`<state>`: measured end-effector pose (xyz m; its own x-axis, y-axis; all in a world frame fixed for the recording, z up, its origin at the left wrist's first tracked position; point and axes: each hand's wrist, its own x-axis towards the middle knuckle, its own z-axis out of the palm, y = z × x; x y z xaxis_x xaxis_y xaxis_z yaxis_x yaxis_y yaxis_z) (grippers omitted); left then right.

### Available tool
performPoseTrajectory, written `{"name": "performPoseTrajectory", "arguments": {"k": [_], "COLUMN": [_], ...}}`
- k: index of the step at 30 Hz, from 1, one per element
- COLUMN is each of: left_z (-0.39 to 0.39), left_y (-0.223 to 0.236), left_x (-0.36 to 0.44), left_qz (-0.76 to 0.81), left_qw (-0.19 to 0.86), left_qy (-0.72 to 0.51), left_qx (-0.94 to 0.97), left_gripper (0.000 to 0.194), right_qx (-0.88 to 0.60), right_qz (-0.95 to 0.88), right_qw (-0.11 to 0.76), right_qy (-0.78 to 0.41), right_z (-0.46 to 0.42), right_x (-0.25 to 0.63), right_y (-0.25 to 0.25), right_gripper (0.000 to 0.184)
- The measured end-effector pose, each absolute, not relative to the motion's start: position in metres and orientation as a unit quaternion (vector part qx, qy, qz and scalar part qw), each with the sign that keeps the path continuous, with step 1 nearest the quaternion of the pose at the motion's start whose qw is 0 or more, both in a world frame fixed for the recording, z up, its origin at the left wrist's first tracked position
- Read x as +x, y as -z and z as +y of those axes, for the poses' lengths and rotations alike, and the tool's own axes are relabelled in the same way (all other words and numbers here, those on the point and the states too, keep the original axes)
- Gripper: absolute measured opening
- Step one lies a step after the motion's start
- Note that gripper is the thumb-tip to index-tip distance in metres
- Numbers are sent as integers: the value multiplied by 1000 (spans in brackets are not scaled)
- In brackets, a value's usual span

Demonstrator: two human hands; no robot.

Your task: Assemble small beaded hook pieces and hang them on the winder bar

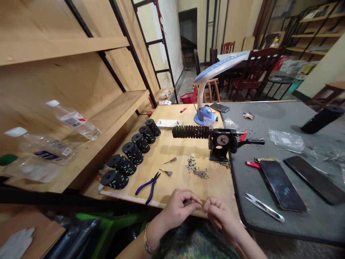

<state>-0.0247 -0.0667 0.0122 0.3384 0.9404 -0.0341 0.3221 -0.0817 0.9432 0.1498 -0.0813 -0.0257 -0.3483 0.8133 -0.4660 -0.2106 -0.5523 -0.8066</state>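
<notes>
My left hand (180, 207) and my right hand (219, 212) meet at the near edge of the wooden board (175, 151), both with fingers curled in a pinch. Something tiny sits between the fingertips; I cannot make it out. A ruler strip (129, 198) runs along the board's near edge under my hands. Just beyond lies a small heap of coloured beads and pins (195, 168), with blue-handled pliers (148, 185) to the left. A black hand-crank winder (221, 144) holds a coil-wrapped rod (190, 131) at the board's right edge.
Several black spools with bright flecks (132, 153) line the board's left side. A desk lamp (205, 111) stands at the back. On the grey mat lie two phones (281, 185), thread snips (265, 207) and plastic bags. Empty bottles (72, 120) rest on the left shelf.
</notes>
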Motion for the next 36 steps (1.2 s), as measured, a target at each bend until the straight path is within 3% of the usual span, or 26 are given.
{"name": "performPoseTrajectory", "arguments": {"k": [8, 14, 21, 26, 30, 36], "left_z": [-66, -68, -69, -68, -66, -57], "left_y": [-12, -23, -40, -40, -38, -34], "left_x": [-28, -27, -24, -26, -24, -26], "left_qz": [524, 533, 495, 493, 505, 535], "left_qw": [524, 421, 343, 354, 368, 349], "left_qy": [-350, -325, -300, -294, -294, -253], "left_qx": [572, 658, 740, 738, 723, 726], "left_gripper": [19, 17, 13, 14, 15, 17], "right_qx": [-483, -547, -456, -417, -447, -480], "right_qz": [-420, -535, -574, -573, -592, -596], "right_qw": [311, 378, 352, 328, 304, 332], "right_qy": [-703, -521, -582, -625, -598, -551], "right_z": [-76, -67, -74, -72, -68, -65], "right_x": [165, 195, 164, 150, 152, 157], "right_y": [24, -11, -33, -18, -11, -10], "right_gripper": [28, 36, 36, 21, 16, 23]}}
